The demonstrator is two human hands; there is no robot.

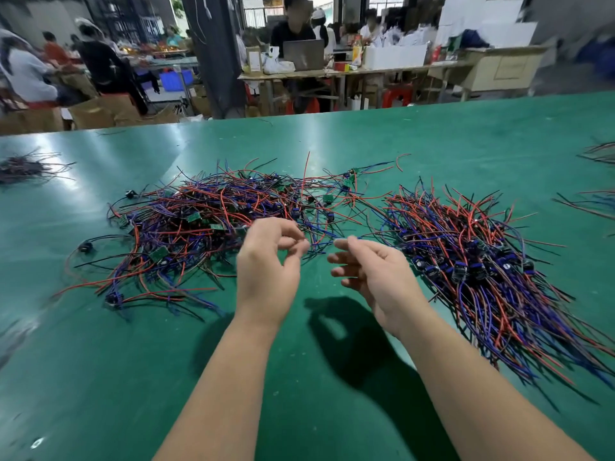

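- The desk (100, 377) is green and wide. Its far edge crosses the whole view above the wires, and on your near side bare surface lies under your forearms.
- Your open room is the strip of desk between you and the piles, widest at the lower left. A narrow bare gap also lies between the two piles, below your hands.
- On your left, the tangled pile (199, 224) of red, blue and black wires with small green boards sprawls loosely, with strands reaching toward your left wrist.
- On your right, the combed pile (482, 261) has its wires running roughly one way. It fans toward the lower right of the view, just beside your right forearm.
- A small bundle (23, 168) sits well apart at the far left, and stray wires (599, 151) poke in at the far right.
- Your left hand (269, 264) hovers above the gap with its fingers curled, thumb and forefinger pinching one end of a thin blue wire (324, 242).
- Your right hand (376, 277) is half curled, palm turned toward the left hand. Its uppermost fingertip meets the other end of the blue wire, but blur hides whether it pinches or only touches.
- The blue wire spans the short space between your hands, above the near fringe of the tangled pile.
- Beyond the far edge, people (296, 38) work at other tables, well apart.
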